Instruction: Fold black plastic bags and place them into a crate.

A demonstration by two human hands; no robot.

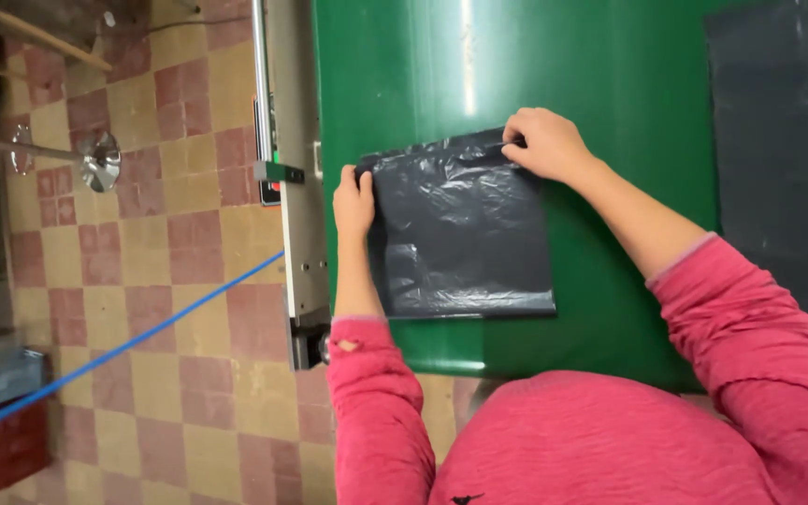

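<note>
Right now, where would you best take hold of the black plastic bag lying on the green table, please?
Probably at its far edge corners: the black plastic bag lies flat, so pinch from above where the left hand and right hand already sit.

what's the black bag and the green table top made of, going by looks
Black bag: thin plastic film, likely polyethylene; it crinkles and shows soft grey sheen. Green table top: smooth, glossy, perhaps painted metal or laminate; a bright light streak reflects off it.

Two bare hands, a left hand [353, 201] and a right hand [546, 143], rest on one black plastic bag [460, 229]. There is one green table [610, 56] and one dark sheet [783, 140]. One blue cord [123, 346] crosses the tiled floor [189, 234].
</note>
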